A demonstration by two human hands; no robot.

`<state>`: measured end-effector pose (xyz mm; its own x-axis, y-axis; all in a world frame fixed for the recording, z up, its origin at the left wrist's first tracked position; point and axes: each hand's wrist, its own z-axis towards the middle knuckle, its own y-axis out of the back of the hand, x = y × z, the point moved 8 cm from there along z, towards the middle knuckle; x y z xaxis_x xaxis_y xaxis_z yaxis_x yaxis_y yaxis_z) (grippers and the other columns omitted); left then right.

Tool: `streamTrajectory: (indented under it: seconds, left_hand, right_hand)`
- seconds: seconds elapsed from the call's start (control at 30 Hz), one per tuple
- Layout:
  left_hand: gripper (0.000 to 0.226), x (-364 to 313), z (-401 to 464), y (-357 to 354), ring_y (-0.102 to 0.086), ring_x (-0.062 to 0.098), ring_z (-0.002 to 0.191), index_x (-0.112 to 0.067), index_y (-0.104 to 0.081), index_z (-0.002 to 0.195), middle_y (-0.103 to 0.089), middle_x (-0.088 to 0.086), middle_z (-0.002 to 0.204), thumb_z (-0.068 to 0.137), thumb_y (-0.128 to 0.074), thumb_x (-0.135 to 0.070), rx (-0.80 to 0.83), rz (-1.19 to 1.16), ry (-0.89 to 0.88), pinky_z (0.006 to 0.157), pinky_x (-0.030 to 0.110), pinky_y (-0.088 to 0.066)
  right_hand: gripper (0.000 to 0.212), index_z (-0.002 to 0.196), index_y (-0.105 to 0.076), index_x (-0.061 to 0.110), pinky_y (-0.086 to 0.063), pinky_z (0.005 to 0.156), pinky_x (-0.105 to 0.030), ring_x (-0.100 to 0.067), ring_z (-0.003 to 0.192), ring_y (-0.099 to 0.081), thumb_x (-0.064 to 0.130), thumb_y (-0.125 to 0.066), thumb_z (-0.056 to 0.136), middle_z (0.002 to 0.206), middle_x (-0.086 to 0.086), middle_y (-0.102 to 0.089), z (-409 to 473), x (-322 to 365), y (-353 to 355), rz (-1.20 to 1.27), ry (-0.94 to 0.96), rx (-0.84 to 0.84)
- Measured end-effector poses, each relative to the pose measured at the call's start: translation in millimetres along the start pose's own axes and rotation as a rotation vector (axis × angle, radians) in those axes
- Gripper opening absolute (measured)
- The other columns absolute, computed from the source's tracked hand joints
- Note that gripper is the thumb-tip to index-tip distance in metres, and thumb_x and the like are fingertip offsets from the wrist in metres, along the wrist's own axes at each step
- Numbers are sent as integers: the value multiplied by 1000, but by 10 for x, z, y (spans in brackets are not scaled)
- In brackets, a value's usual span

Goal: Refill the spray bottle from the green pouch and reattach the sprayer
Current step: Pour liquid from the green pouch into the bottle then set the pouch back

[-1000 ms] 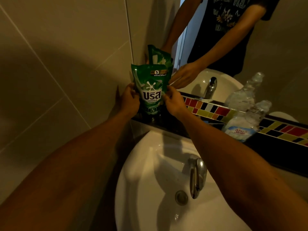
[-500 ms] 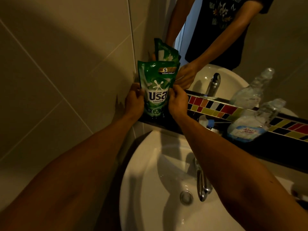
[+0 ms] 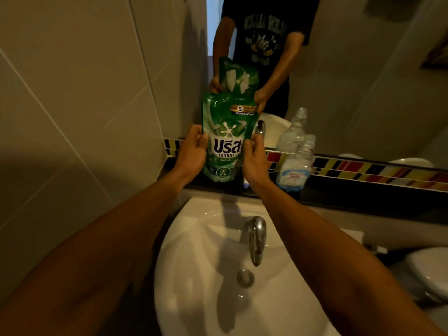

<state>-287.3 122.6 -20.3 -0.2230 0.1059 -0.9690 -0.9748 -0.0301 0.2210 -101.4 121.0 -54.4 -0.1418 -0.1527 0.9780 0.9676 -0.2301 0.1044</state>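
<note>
Green pouch [image 3: 226,141] base hidden between both hands

One green detergent refill pouch [image 3: 224,139], upright over the back edge of the ledge [image 3: 363,190]. Two bare hands, a left hand [image 3: 191,154] and a right hand [image 3: 254,158], one at each side of the pouch. One clear plastic bottle [image 3: 297,163] on the ledge just right of the right hand (the second bottle shape behind it is its reflection in the mirror, as are the second pouch and the second pair of hands). One white washbasin [image 3: 198,263], with one chrome tap [image 3: 255,238] and one metal drain [image 3: 245,278]. One strip of coloured mosaic tiles [image 3: 375,170] along the ledge's back edge. One white toilet [image 3: 429,270] at the right edge, only partly in view.
</note>
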Motion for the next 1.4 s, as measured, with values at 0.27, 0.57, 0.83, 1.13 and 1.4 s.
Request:
streamTrajectory:
  seconds: [0.27, 0.57, 0.83, 1.13, 1.4]
  left_hand:
    - [9, -596, -417, -792, -65, 20, 93, -19, -47, 107, -62, 4, 102, 107, -38, -21, 100, -86, 21, 77, 45, -61]
    - [11, -717, -642, -1264, -70, 34, 106, -29, -51, 109, -67, 9, 118, 103, -42, -30, 119, -84, 178, 79, 59, -59]
    - [19, -811, -789, -1347, -71, 33, 98, -16, -46, 122, -68, 15, 114, 105, -39, -21, 113, -50, 248, 77, 56, -60]
    - [11, -804, -642, -1310, -60, 22, 78, -19, -49, 110, -63, 8, 96, 105, -39, -20, 84, 79, 254, 73, 46, -55]
    - [11, -784, -533, -1290, -64, 22, 82, -18, -49, 110, -62, 7, 98, 105, -39, -16, 65, 7, 276, 72, 43, -59]
  right_hand:
    - [35, 141, -35, 30, -57, 94, -40, -16, 114, -64, 43, -41, 109, 126, 3, -62, -380, 76, 908, 133, -96, 90]
    - [73, 163, -16, 35, -55, 88, -18, 6, 114, -63, 24, -58, 105, 141, 9, -58, -662, 206, 1393, 193, 7, 194]
    - [101, 160, 4, 51, -55, 103, -43, -8, 130, -58, 20, -69, 98, 151, 7, -51, -847, 160, 1413, 175, 28, 232]
    - [92, 160, 14, 46, -60, 92, -33, -8, 121, -60, 20, -56, 105, 159, 0, -40, -843, 94, 1312, 246, -29, 212]
    - [96, 161, 5, 47, -61, 89, -33, -17, 125, -63, 12, -61, 102, 154, -5, -50, -797, 32, 1237, 291, -81, 194]
